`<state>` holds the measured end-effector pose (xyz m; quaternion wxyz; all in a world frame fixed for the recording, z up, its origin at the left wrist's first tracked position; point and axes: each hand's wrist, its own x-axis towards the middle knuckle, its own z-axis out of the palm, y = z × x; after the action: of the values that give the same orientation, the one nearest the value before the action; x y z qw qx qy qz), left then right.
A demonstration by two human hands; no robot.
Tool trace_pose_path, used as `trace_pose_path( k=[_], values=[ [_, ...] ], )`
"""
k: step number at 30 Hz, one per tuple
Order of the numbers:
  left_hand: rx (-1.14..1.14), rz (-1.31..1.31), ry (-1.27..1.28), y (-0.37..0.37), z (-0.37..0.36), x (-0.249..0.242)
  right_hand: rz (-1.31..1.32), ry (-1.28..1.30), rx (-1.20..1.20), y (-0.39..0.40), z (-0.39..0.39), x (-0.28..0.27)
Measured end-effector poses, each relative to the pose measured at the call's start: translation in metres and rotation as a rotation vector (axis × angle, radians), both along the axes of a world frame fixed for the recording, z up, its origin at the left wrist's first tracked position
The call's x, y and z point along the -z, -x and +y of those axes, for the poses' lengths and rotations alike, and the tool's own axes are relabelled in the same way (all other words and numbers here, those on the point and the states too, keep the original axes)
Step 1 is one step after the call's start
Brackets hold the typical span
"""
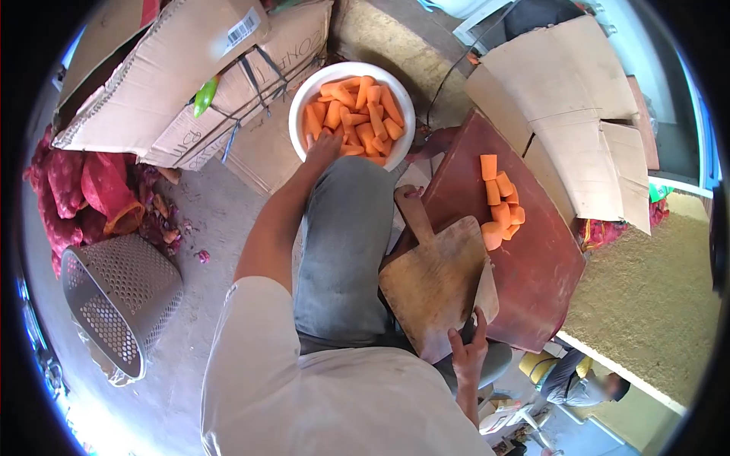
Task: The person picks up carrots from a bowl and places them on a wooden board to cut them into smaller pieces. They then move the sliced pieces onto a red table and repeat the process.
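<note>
My left hand (324, 146) reaches over the near rim of a white bowl (297, 108) full of peeled carrots (357, 114). Its fingers are apart and touch the carrots at the near left, their tips partly hidden. A worn wooden cutting board (433, 281) with a handle rests across my lap. Beside its lower right edge, my right hand (469, 349) is closed around the dark handle of a knife (487, 295), whose broad pale blade lies along the board. Several cut carrot chunks (499, 201) sit on a reddish-brown table (532, 266) right of the board.
Cardboard boxes (236, 83) stand at the upper left, a green pepper (205, 96) against them. Red mesh sacks (84, 186) and a grey perforated basket (125, 289) are on the left floor. Cardboard sheets (563, 99) lean behind the table. Another person (574, 380) is at lower right.
</note>
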<state>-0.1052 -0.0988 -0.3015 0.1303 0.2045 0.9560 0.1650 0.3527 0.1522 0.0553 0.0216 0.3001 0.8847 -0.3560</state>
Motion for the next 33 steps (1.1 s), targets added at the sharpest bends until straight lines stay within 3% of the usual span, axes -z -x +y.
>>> trace_pose_path(
  k=[2,3,6,8,10,14,16,18,20,22,23,26,33],
  values=[
    [-0.057,-0.087,-0.032,-0.004,-0.004,-0.023,-0.031,-0.045,-0.027,0.002,-0.002,-0.004],
    [-0.088,-0.011,-0.075,-0.008,-0.010,-0.038,-0.048,-0.066,-0.037,0.003,-0.003,-0.007],
    [-0.267,-0.073,-0.442,-0.002,-0.031,-0.057,-0.095,-0.082,-0.043,0.007,-0.004,-0.015],
    [-0.383,-0.038,-0.577,-0.009,-0.040,-0.121,0.002,-0.097,-0.070,0.004,0.000,-0.013],
    [-0.313,0.097,-0.882,-0.038,-0.046,-0.222,0.033,-0.068,-0.049,0.001,0.002,-0.014],
    [-0.167,0.206,-0.809,-0.109,-0.027,-0.338,0.048,0.096,0.089,-0.008,0.005,-0.025],
    [-0.002,0.259,-0.738,-0.160,0.004,-0.359,0.087,0.213,0.182,-0.017,0.003,-0.029],
    [0.264,0.182,-0.612,-0.200,0.034,-0.369,0.116,0.367,0.286,-0.026,-0.003,-0.032],
    [0.436,0.119,-0.675,-0.233,0.063,-0.343,0.197,0.402,0.270,-0.031,-0.012,-0.039],
    [0.503,0.115,-0.634,-0.257,0.085,-0.322,0.173,0.479,0.285,-0.032,-0.019,-0.057],
    [0.538,0.116,-0.618,-0.265,0.091,-0.316,0.275,0.386,0.204,-0.039,-0.021,-0.044],
    [0.557,0.142,-0.526,-0.271,0.096,-0.309,0.184,0.467,0.149,-0.035,-0.026,-0.064],
    [0.633,0.274,-0.614,-0.275,0.096,-0.307,0.201,0.450,0.047,-0.023,-0.031,-0.058]
  ],
)
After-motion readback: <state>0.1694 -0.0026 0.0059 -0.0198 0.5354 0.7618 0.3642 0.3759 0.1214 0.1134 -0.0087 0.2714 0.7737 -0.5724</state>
